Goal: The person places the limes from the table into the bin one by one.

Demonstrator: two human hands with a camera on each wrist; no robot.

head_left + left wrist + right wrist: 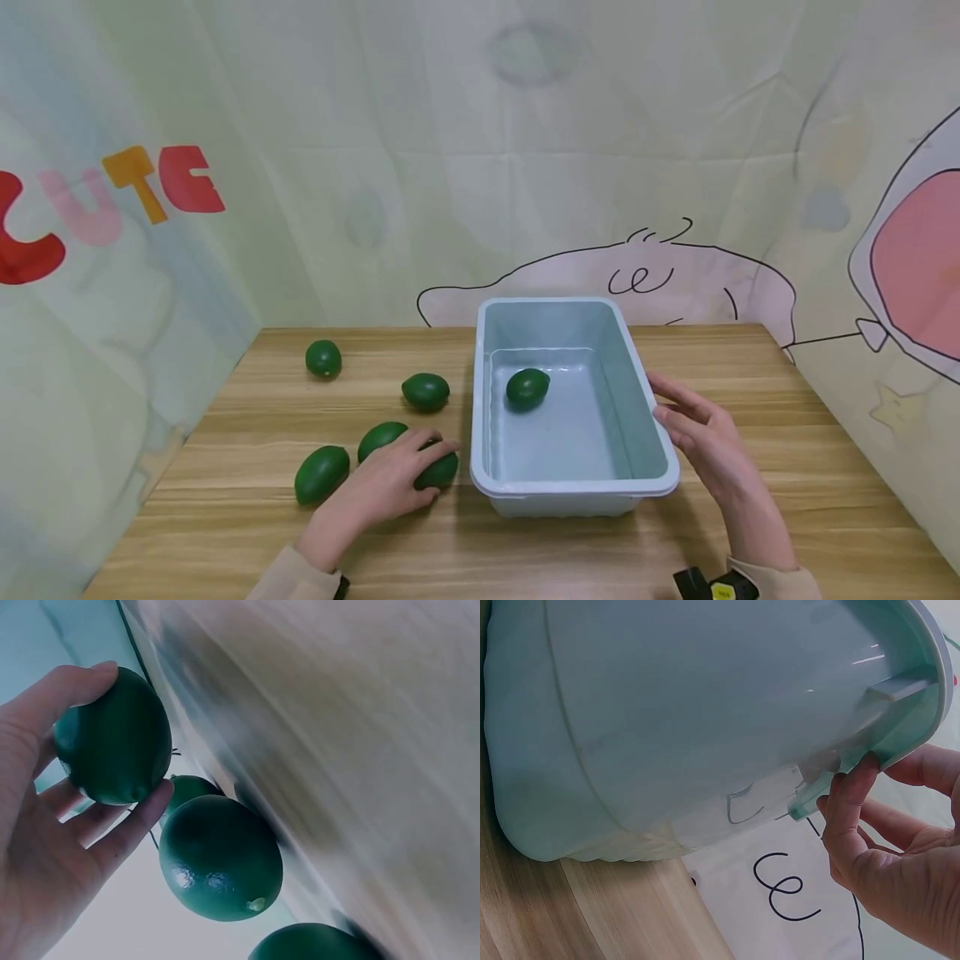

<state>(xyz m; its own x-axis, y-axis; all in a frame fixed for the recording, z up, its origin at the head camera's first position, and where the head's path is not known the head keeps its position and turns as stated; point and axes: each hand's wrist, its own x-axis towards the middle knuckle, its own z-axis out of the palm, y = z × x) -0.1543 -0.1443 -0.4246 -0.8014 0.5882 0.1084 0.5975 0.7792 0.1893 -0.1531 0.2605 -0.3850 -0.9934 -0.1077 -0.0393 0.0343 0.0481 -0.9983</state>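
Observation:
My left hand (382,485) holds a dark green lime (439,472) just left of a light blue plastic bin (577,487). In the left wrist view its thumb and fingers curl round that lime (116,742). Right beside this hand lie two more limes, one (381,438) behind the fingers and another (322,475) to their left. My right hand (708,437) grips the bin's right rim; the right wrist view has the fingertips (862,769) hooked at the rim's edge. Inside the bin, one lime (527,389) rests on the floor, toward the left wall.
Farther back on the wooden table (247,417) are a lime (426,392) near the bin and another (323,359) at the far left. A printed cloth backdrop (360,242) rises behind the table's back edge and along its sides.

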